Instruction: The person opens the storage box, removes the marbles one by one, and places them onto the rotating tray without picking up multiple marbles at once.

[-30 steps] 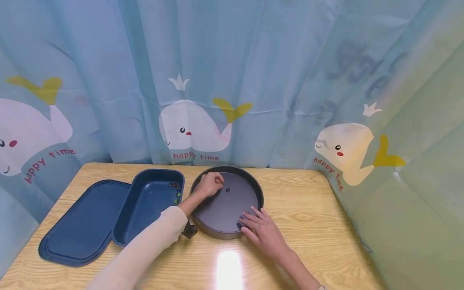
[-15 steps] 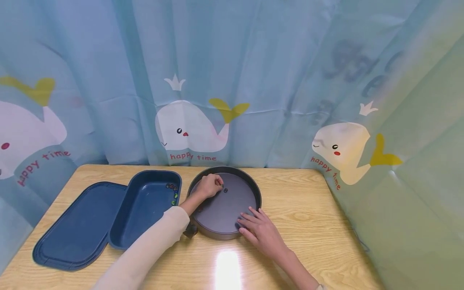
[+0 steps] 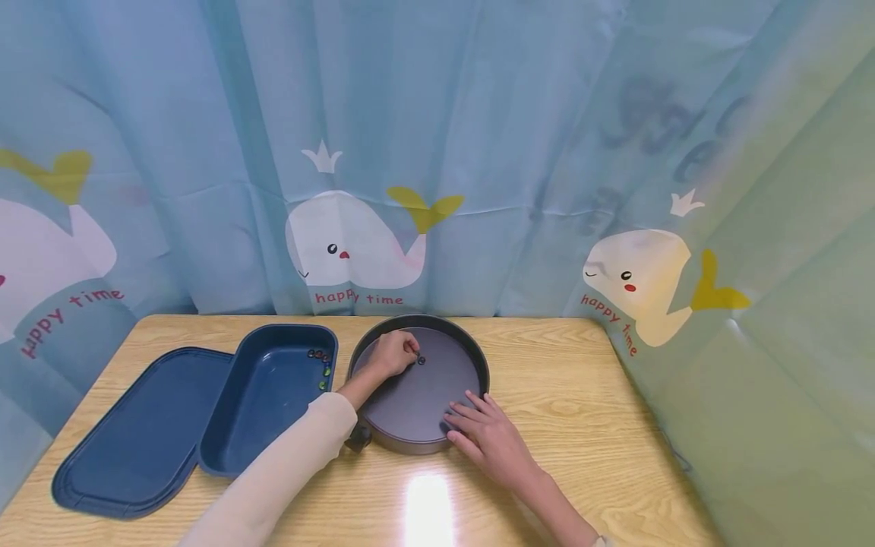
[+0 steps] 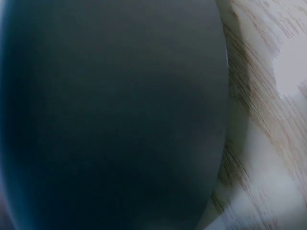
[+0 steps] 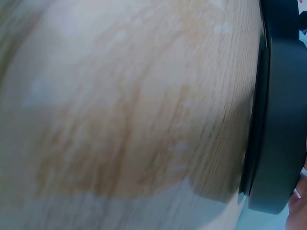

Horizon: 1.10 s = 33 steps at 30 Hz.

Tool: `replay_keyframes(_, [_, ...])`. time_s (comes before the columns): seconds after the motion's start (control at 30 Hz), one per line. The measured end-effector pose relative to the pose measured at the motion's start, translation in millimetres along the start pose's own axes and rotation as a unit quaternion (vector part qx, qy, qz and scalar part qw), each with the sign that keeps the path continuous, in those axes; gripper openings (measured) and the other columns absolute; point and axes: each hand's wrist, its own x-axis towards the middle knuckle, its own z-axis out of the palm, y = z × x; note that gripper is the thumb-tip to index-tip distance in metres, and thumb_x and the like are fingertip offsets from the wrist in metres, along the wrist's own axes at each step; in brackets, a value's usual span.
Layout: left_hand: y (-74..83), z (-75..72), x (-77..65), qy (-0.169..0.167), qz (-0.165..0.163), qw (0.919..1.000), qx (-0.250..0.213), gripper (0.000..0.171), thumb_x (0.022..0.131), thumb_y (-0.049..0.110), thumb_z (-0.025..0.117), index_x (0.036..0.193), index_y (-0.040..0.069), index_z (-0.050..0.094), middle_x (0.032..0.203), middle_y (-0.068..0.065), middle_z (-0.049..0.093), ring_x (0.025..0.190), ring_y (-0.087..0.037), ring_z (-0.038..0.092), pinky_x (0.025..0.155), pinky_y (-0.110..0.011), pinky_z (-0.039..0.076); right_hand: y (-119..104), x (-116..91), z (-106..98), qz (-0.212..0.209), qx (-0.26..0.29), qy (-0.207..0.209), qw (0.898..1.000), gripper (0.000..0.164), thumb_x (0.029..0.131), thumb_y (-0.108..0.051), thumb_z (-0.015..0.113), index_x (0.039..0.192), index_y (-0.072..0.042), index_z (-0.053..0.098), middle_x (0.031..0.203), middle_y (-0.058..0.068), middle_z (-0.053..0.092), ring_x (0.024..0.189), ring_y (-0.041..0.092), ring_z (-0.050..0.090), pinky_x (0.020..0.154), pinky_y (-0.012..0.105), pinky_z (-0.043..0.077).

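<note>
A round dark pan [image 3: 437, 410] stands on the table, its black handle [image 3: 358, 438] partly behind the left sleeve. My left hand [image 3: 391, 355] reaches inside it, fingertips drawn together in what looks like a pinch on a tiny dark marble. Just beside these fingertips, a second dark marble [image 3: 421, 360] lies on the pan floor. With fingers spread, my right hand [image 3: 494, 444] rests over the near right rim. In the right wrist view, the pan's outer wall [image 5: 280, 129] shows, with a bit of finger [image 5: 296, 203]. The left wrist view shows mostly a dark, blurred curved surface [image 4: 124, 96].
Left of the pan stands a deep blue box [image 3: 266, 380], holding several small marbles [image 3: 318, 355] in its far right corner. A flat blue lid [image 3: 140, 433] lies beside the box. A whale-print curtain [image 3: 519, 152] hangs behind the wooden table [image 3: 574, 410].
The head view has shifted slightly, so everything slides a little left. My left fingertips have come closer to the marble on the pan floor. My right hand stays on the rim.
</note>
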Motion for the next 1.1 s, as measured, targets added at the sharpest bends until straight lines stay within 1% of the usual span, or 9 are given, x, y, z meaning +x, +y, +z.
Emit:
replay_keyframes(0.27, [-1.5, 3.8, 2.4, 0.004, 0.008, 0.9997, 0.021, 0.006, 0.086, 0.000, 0.072, 0.086, 0.005, 0.073, 0.075, 0.001, 0.065, 0.074, -0.015, 0.060, 0.074, -0.034, 0.051, -0.6, -0.1, -0.1, 0.001, 0.003, 0.002, 1.000, 0.036, 0.102, -0.038, 0.057, 0.123, -0.014, 0.072, 0.133, 0.003, 0.063, 0.136, 0.031, 0.045, 0.112, 0.055, 0.028])
replay_keyframes(0.5, [-1.9, 3.9, 2.8, 0.005, 0.013, 0.9995, 0.029, 0.006, 0.086, 0.000, 0.072, 0.085, 0.006, 0.073, 0.075, 0.001, 0.063, 0.074, -0.015, 0.058, 0.073, -0.034, 0.050, -0.2, 0.3, -0.4, -0.003, 0.004, 0.006, 1.000, 0.035, 0.102, -0.037, 0.057, 0.123, -0.014, 0.073, 0.133, 0.003, 0.063, 0.135, 0.033, 0.046, 0.111, 0.056, 0.029])
replay_keyframes(0.67, [-2.4, 3.5, 2.7, 0.005, 0.018, 0.9993, 0.031, 0.006, 0.085, 0.000, 0.072, 0.084, 0.006, 0.072, 0.075, 0.001, 0.062, 0.073, -0.015, 0.058, 0.073, -0.034, 0.050, 0.0, 0.5, -0.2, -0.001, 0.004, 0.002, 1.000, 0.036, 0.102, -0.038, 0.057, 0.123, -0.014, 0.073, 0.133, 0.002, 0.063, 0.136, 0.032, 0.045, 0.111, 0.055, 0.028])
replay_keyframes(1.1, [-1.1, 0.6, 3.2, -0.022, -0.003, 0.9994, 0.027, 0.010, 0.086, 0.000, 0.073, 0.094, 0.006, 0.073, 0.080, 0.000, 0.063, 0.079, -0.017, 0.059, 0.078, -0.036, 0.050, 0.2, 0.0, 0.5, 0.003, 0.001, -0.001, 1.000, 0.037, 0.102, -0.039, 0.056, 0.124, -0.014, 0.072, 0.134, 0.002, 0.063, 0.136, 0.031, 0.045, 0.112, 0.055, 0.028])
